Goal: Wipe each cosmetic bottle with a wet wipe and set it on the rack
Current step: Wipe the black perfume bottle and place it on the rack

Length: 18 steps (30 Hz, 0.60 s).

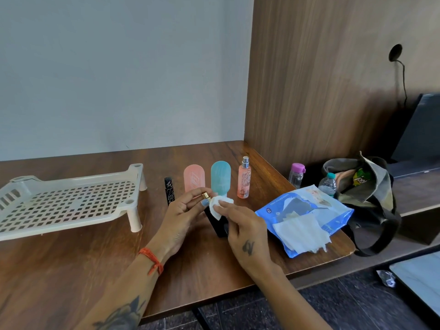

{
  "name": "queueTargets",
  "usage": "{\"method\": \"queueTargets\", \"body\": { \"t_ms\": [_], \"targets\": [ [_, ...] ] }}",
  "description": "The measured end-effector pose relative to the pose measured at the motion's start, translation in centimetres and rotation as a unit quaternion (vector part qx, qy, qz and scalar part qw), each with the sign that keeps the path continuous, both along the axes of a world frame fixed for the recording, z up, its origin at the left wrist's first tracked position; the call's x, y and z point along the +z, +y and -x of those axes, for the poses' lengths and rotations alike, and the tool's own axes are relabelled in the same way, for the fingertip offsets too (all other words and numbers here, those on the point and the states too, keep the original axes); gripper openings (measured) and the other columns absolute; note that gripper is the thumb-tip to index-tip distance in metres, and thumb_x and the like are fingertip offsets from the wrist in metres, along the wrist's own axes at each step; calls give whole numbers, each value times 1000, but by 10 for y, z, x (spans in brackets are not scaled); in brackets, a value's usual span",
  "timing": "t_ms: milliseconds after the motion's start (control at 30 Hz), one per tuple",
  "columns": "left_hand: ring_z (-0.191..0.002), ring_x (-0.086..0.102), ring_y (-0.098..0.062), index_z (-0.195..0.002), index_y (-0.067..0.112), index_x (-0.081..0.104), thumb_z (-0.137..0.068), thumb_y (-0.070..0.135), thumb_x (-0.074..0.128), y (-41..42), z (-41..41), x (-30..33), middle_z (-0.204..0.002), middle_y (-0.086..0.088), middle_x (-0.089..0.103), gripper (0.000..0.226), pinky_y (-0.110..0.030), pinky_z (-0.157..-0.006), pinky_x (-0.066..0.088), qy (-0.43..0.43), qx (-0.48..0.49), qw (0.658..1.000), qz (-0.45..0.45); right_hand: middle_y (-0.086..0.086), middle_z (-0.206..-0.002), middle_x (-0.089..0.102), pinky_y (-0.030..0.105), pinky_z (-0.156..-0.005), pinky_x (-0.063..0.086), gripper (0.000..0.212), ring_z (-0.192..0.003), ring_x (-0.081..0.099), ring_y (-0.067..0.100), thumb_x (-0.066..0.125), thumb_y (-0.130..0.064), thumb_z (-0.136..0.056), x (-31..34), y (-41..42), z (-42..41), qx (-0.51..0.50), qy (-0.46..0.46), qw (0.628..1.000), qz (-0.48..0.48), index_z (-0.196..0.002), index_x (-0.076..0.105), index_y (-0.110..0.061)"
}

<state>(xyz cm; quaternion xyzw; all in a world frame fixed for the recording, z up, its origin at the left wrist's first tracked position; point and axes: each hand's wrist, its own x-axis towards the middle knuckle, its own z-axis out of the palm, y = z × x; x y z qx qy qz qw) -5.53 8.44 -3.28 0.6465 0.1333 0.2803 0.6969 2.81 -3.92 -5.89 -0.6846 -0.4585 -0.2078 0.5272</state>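
Left hand [183, 208] fingers pinch dark bottle [217, 225] at gold cap; right hand [240, 225] fingers press wipe [220, 204]. Rotate bottle, prob. wipe all sides.

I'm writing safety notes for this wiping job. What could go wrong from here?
The black bottle is held tilted above the table by its gold cap in the left hand; damp from the wipe, it might slip. The right hand works close to the standing teal bottle and could topple it.

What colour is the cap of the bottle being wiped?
Gold, on the black bottle; seen in the head view.
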Motion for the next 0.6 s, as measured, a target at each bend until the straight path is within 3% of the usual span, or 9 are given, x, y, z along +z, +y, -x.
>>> {"method": "queueTargets", "body": {
  "t_ms": [100,300,433,500,600],
  "targets": [
    [-110,63,-23,-114,11,62,-82,14,61,1,0,0,-110,-7,70,32,-35,-88,54,-5,-3,1000,9,-1,-95,73,11,-85,44,38,-89,62,6,56,8,-64,-6,-10,0,-9,-38,999,22,-88,76,-14],
    [-112,62,-23,-113,12,63,-74,22,63,-1,-1,2,-110,-8,71,40,-50,-100,45,-2,2,1000,13,-2,-76,73,-6,-81,33,28,-86,60,7,56,5,-54,-6,-25,-1,-23,-31,997,65,-64,75,-13],
    [-111,62,-25,-111,14,64,-76,21,64,1,0,0,-111,-9,70,36,-52,-99,45,-2,0,1000,10,-2,-86,73,2,-82,40,30,-87,61,7,59,5,-61,6,-17,-1,-27,-24,999,19,-79,76,-12],
    [-111,62,-25,-115,12,62,-78,21,63,1,0,0,-113,-9,69,38,-50,-98,46,-2,-7,1000,2,0,-94,72,10,-85,42,31,-90,60,8,59,3,-67,13,-9,3,-12,-49,998,36,-88,75,-12],
    [-110,62,-27,-116,10,60,-77,21,63,2,0,0,-112,-10,69,41,-43,-90,53,-6,-21,1000,1,2,-94,68,15,-80,42,25,-89,56,10,58,0,-70,13,-6,4,14,-76,994,83,-84,74,-13]
  ]
}}
